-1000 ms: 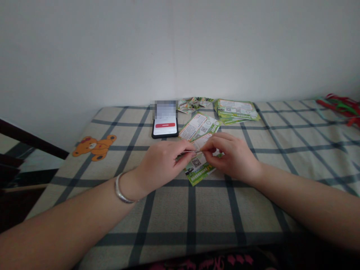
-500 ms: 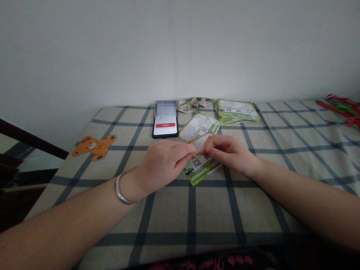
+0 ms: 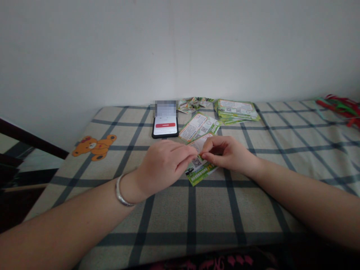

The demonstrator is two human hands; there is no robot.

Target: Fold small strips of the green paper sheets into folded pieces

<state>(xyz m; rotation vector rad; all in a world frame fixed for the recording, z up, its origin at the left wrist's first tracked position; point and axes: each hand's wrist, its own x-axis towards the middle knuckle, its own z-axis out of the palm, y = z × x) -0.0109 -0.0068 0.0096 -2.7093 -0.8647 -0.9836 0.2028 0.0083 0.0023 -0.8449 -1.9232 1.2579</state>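
- We find the left hand (image 3: 167,159) and right hand (image 3: 229,153) nearly together, fingertips pinched on a slip (image 3: 200,155), mostly hidden from us.
- The slip is above the near card (image 3: 201,174) on the desk (image 3: 168,217); the far card (image 3: 200,126) lies beyond it, close to the phone (image 3: 165,130).
- We judge that even, light pressure and matched edges suit the slip; pulling the hands apart risks a tear.
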